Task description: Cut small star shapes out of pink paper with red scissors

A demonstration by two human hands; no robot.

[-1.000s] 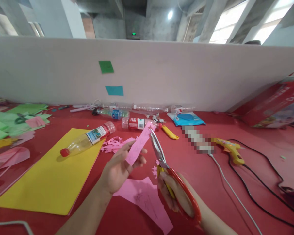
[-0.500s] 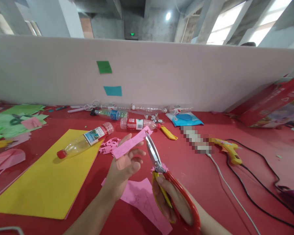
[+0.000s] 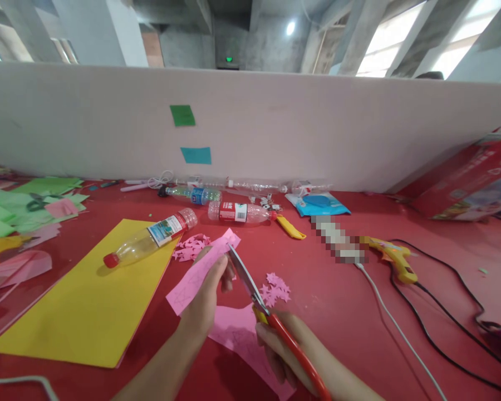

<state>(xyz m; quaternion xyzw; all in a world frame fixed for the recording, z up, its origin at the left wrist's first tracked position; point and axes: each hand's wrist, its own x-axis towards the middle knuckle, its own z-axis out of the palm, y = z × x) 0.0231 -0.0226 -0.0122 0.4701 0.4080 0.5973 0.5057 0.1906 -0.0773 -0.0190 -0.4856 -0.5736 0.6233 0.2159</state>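
Tabletop (image 3: pixel 350 334): red, spanning the lower frame. A white partition (image 3: pixel 317 122) stands along its back edge, bearing a green paper (image 3: pixel 182 116) above a blue paper (image 3: pixel 196 155), left of centre. Beyond, top of frame: grey concrete walls (image 3: pixel 263 44), a bright lamp (image 3: pixel 290 28), a lit green sign (image 3: pixel 229 59); bright windows (image 3: pixel 388 42) at upper right.

Centre: left hand (image 3: pixel 209 287) closed on a pink strip (image 3: pixel 192 278), raised above the tabletop. Right hand (image 3: pixel 303 331), lower centre, gripping red-handled scissors (image 3: pixel 245 277); blade tips at the strip's upper end, contact cannot be told. Pink stars (image 3: pixel 275 289) lie just right of the blades; pink sheet (image 3: pixel 237 328) beneath the hands. Left: yellow sheet (image 3: pixel 83 301), a capped bottle (image 3: pixel 140 248) lying partly on it. Right: yellow glue gun (image 3: pixel 394 259), corded.
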